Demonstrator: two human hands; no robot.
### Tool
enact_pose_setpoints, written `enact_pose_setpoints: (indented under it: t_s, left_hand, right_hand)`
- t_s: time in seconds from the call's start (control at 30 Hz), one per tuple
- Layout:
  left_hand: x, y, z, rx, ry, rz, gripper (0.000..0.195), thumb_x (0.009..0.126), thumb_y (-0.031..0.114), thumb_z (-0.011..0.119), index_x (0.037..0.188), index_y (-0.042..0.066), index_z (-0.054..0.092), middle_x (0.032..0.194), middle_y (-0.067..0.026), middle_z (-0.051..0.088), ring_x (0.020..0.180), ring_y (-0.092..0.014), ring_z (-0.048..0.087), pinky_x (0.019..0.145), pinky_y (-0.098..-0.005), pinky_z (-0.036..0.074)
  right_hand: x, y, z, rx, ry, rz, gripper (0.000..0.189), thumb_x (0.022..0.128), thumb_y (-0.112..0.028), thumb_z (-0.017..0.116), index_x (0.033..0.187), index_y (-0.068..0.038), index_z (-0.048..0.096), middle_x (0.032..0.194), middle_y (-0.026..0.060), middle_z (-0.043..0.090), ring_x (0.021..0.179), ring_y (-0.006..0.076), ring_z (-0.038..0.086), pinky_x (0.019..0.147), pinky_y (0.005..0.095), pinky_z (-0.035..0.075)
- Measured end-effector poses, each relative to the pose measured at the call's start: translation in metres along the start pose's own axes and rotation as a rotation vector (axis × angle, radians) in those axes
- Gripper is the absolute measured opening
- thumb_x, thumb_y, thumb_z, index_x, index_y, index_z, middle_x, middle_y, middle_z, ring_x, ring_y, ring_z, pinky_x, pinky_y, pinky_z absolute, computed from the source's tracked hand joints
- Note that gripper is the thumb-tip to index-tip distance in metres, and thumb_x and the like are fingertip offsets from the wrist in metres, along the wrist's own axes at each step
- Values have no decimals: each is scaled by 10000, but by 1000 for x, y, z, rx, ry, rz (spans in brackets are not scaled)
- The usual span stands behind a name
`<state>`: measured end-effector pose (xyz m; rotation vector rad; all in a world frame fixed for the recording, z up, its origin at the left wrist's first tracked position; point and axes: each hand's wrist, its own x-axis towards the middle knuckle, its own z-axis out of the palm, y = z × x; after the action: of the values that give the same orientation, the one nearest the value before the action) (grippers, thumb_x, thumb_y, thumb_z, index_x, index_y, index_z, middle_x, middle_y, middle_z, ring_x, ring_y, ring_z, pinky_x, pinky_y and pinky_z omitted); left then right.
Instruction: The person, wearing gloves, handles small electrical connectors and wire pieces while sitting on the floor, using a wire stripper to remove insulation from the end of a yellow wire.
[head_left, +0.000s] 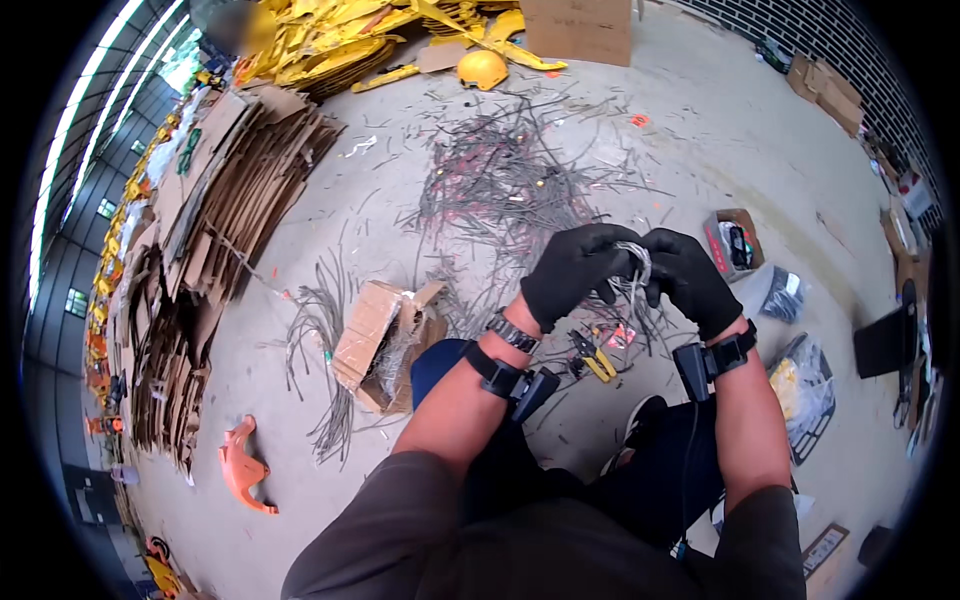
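Note:
Both my hands wear black gloves and meet in front of me, above the floor. My left hand (581, 270) and my right hand (690, 277) grip a looped bundle of thin grey-white wires (639, 270) between them. Below them on the floor lies a hand tool with yellow handles (598, 364), its jaws dark, next to a small pink-red piece (621, 336). Beyond my hands spreads a large tangle of cut grey cable pieces (502, 172) with pink bits among them. To the left a bunch of longer grey cables (337, 390) lies beside an open cardboard box (367, 337) holding clear plastic film.
Flattened cardboard (240, 187) is stacked at the left, near an orange plastic part (241, 465). Yellow plastic parts (337, 56) and a yellow helmet-like shell (481, 70) lie at the far side. At the right are a small open box (735, 244) and plastic bags (784, 294).

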<state>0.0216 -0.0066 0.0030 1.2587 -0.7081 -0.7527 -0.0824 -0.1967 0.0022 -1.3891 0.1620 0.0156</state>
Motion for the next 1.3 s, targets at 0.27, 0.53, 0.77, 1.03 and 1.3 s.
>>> enact_pose_setpoints:
  t_s: [0.27,0.53,0.77,1.03,1.3]
  left_hand:
    - [-3,8,12,-104,-59,-162,353,971,201,634,1219,-51,629,841,-86,680,610,-123,643,479,-217,501]
    - [0,5,10,-23,-5,-80,259,938,141,647,1121,-41,676,855,-58,678,788,-104,649,710,-235,530]
    - [-1,4,9,262,-36,8,194,958,99,603,1041,-55,686,998,-84,656,757,-113,636,677,-247,517]
    - [-2,10,12,33,34,-113,200,968,170,640,986,-28,666,709,-18,601,628,-71,531,572,-224,418]
    - [1,2,18,10,105,-43,188,915,147,674,992,-25,674,751,-49,648,647,-112,603,591,-253,467]
  right_hand:
    - [4,-2,-4,-590,88,-363,189,853,-145,646,971,-3,681,789,63,657,747,146,627,688,324,490]
    - [-1,-8,0,-149,6,-18,150,916,-123,619,1014,-18,663,836,14,644,712,53,582,616,223,482]
    - [6,2,3,-924,164,-715,168,895,-131,651,1031,-47,705,873,132,702,786,295,677,736,384,527]
    - [-1,-10,5,-293,-43,-46,205,941,-127,607,1101,-25,684,901,42,695,814,152,665,732,324,538]
    - [13,14,1,-1127,213,-780,256,843,-79,648,1093,-59,698,957,121,712,852,282,695,761,366,556]
